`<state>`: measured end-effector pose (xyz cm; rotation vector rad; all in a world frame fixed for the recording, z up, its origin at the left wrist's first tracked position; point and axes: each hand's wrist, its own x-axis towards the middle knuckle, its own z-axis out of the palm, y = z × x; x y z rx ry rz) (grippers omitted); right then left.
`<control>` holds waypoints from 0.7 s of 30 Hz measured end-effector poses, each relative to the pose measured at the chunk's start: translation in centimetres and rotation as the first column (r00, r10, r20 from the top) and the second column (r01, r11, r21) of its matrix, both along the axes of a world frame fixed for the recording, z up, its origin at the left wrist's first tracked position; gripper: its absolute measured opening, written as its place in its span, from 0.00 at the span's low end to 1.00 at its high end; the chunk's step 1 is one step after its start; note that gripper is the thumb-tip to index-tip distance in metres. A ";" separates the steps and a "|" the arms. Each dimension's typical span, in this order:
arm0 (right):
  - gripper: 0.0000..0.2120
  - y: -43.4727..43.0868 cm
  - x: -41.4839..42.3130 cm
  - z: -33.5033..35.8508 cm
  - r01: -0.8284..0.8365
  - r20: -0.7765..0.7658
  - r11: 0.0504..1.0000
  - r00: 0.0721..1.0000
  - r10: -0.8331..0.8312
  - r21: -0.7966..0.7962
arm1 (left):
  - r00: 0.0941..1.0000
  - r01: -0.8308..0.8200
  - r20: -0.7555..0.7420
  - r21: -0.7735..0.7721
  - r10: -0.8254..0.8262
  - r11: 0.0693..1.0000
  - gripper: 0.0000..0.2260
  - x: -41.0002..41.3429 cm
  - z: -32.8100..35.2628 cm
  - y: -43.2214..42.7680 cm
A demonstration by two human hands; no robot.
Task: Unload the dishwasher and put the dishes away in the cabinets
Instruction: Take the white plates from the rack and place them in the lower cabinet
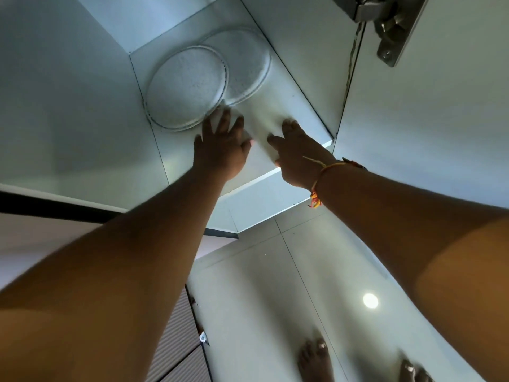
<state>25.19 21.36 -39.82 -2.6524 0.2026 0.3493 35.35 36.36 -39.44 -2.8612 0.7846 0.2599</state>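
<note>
Plates lie flat on the cabinet shelf, off to the far left of both your hands. The near plate sits close to the left wall, and its rim laps over the far plate behind it and to its right. Your left hand is the nearer one. Its fingers are straight and spread, holding nothing, with the tips touching the near plate's near rim.

Your right hand rests on bare shelf to the right, apart from both plates, with its fingers bent at the knuckles. You cannot tell whether they pinch anything, because a pale patch between your hands blends into the shelf.

Round plates have no long axis, so I judge that any nudge runs from your left fingertips toward the far-left corner. The open cabinet door stands to your right.
</note>
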 end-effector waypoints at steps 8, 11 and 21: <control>0.27 3.3 -8.7 5.2 0.112 -0.110 0.990 0.989 -0.103 0.085 | 0.969 -0.083 -0.236 -0.004 0.079 0.997 0.27 -15.1 2.5 5.1; 0.27 3.8 -14.8 8.6 0.169 -0.150 0.979 0.977 -0.152 0.110 | 0.932 -0.178 -0.340 -0.132 0.124 0.975 0.27 -21.0 5.5 4.8; 0.29 3.1 -31.9 19.7 0.647 -0.369 0.679 0.760 -0.536 0.346 | 0.457 -0.722 -0.822 -0.119 0.340 0.682 0.26 -37.5 18.6 -2.1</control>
